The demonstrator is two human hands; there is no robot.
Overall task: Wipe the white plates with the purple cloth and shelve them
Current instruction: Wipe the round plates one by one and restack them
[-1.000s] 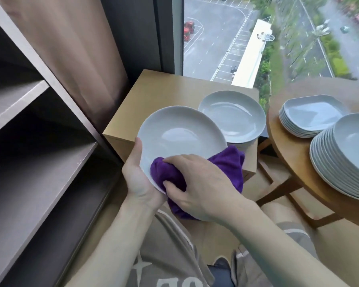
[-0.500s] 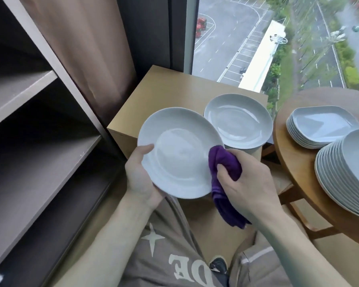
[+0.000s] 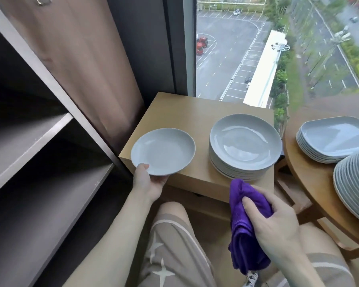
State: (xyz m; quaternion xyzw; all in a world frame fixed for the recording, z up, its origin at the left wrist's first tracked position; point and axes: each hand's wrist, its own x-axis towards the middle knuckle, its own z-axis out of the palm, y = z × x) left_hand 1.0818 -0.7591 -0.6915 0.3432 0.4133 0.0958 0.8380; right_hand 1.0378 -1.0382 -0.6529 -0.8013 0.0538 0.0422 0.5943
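1. Over the near left corner of the low wooden table (image 3: 174,112), the left hand (image 3: 148,183) holds one white plate (image 3: 163,151) by its near rim, thumb on top and fingers curled beneath; the plate sits roughly level, and I cannot tell whether it touches the tabletop.
2. Lower right, above the person's lap, the right hand (image 3: 276,224) grips the bunched purple cloth (image 3: 247,228), which hangs down from the fist and touches no plate.
3. Judging by this, wiping of the held plate looks finished or paused, since cloth and plate are well apart; the likely step in hand is carrying that plate to the shelf unit (image 3: 50,162) at the left.
4. No plate shows on either visible shelf board, so shelving appears not yet begun, at least in the part of the unit that is in view.
5. Much remains: a stack of round plates (image 3: 245,148) stands on the table just beside the held one, and a round side table (image 3: 311,183) at the right carries a stack of squarish plates (image 3: 336,139) and another tall stack of round plates (image 3: 352,183) at the frame edge.
6. Whether any of those stacks has already been wiped cannot be told from their look.
7. By my estimate the task is at an early stage, with one plate ready and dozens waiting.
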